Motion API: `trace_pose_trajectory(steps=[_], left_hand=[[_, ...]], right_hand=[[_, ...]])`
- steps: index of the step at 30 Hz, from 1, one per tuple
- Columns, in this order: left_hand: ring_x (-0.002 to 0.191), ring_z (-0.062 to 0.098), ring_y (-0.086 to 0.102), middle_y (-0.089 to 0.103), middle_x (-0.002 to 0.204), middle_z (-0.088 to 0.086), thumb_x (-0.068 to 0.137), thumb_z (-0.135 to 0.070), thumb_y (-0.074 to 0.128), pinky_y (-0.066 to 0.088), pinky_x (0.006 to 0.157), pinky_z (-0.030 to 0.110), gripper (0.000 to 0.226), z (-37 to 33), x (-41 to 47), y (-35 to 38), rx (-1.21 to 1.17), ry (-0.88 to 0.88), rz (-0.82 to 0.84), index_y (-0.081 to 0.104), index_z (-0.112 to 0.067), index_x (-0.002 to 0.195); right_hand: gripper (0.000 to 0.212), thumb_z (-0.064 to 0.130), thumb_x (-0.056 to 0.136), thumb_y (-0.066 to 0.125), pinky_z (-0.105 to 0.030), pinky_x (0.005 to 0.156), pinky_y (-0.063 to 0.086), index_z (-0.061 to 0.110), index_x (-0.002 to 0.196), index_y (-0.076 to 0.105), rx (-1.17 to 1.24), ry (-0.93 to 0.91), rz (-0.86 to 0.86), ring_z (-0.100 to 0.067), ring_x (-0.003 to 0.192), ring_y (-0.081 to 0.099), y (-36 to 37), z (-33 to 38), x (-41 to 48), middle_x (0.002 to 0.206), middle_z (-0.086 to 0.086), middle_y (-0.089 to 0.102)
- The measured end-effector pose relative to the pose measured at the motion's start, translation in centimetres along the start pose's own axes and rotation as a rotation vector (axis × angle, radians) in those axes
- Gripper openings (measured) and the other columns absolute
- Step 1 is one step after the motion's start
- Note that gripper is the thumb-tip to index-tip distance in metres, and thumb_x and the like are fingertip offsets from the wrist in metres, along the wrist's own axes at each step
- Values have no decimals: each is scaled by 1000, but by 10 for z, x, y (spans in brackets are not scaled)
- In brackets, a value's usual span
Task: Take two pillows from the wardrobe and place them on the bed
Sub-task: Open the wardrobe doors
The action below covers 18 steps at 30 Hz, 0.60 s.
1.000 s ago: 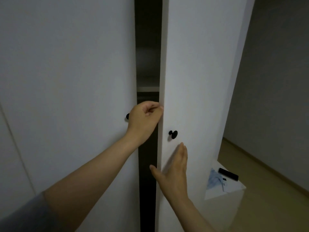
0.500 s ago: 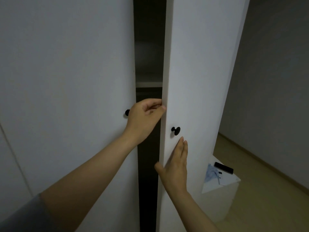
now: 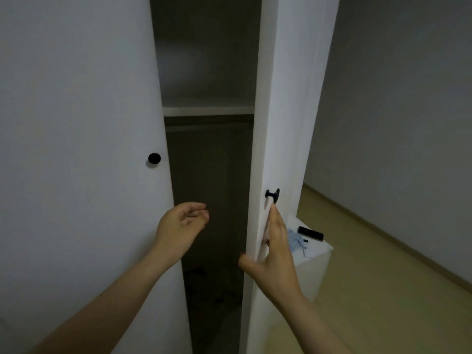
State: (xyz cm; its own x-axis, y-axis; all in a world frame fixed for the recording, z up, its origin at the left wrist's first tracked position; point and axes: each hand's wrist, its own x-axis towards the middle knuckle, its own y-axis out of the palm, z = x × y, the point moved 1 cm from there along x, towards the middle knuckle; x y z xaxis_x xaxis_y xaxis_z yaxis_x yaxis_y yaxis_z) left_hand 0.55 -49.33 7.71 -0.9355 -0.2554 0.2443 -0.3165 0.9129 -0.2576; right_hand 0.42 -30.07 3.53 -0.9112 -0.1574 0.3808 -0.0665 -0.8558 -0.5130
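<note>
Nearest, at the bottom of the frame, two bare forearms reach up from the lower corners. The left hand [image 3: 182, 227], just left of centre, hangs in front of the dark gap with its fingers loosely curled toward the palm, holding nothing and touching neither door. The right hand [image 3: 274, 254], lower centre, lies on the right door [image 3: 288, 98]. Its fingers [image 3: 277, 226] are straight and flat on the outer face, the tips just below the right knob [image 3: 273, 195]. Its thumb is splayed out across the door's leading edge toward the inside. The two hands are well apart, with the opening between them.

The right door is a smooth, matt white slab, swung out so that its thin edge faces the camera. Its knob is a small black mushroom shape seen from the side. The left door [image 3: 76, 123], the same flat white, fills the left of the frame, and its round black left knob [image 3: 154, 158] sits near its edge.

Between the doors, the wardrobe [image 3: 212, 175] shows a tall, dim, brown-grey interior crossed by a pale horizontal shelf [image 3: 208, 110]. It is too dark inside to make out the pillows.

Farther right, a low white boxy stand [image 3: 321, 261] carries a slim black rectangular device [image 3: 310, 233] and a crumpled bluish-white sheet [image 3: 293, 240]. Beyond it lie the smooth yellowish floor [image 3: 383, 290] and a plain grey wall [image 3: 408, 111].
</note>
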Motion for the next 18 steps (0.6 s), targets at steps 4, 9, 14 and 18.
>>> trace_pose_trajectory(steps=[4, 9, 14, 18], left_hand=[[100, 13, 62, 65, 103, -4, 84, -18, 64, 50, 95, 41, 27, 9, -5, 35, 27, -42, 120, 60, -23, 110], [99, 14, 64, 67, 102, -2, 80, -21, 69, 49, 96, 42, 21, 11, -9, 77, -44, -57, 259, 63, -30, 97], [94, 16, 67, 70, 97, 2, 62, -34, 69, 51, 95, 43, 34, 3, -14, 122, -99, -63, 314, 66, -25, 94], [91, 16, 68, 71, 93, 1, 55, -39, 69, 52, 93, 43, 37, -5, -19, 153, -98, -49, 356, 67, -26, 89]], right_hand=[[109, 26, 70, 74, -42, 113, 32, 52, 142, -4, 124, 36, 19, -1, 142, 14, -31, -14, -13, 153, 28, 7], [91, 7, 71, 68, -30, 99, 49, 43, 142, 25, 203, 63, 11, -2, 124, 45, -74, -36, -30, 139, 27, 38], [63, -5, 74, 62, -15, 68, 52, 42, 116, 55, 166, 63, -118, -3, 95, 63, -122, -58, -47, 104, 24, 63], [55, -4, 75, 63, -12, 60, 48, 47, 92, 57, 108, 93, -224, -1, 75, 63, -153, -78, -52, 84, 16, 68]])
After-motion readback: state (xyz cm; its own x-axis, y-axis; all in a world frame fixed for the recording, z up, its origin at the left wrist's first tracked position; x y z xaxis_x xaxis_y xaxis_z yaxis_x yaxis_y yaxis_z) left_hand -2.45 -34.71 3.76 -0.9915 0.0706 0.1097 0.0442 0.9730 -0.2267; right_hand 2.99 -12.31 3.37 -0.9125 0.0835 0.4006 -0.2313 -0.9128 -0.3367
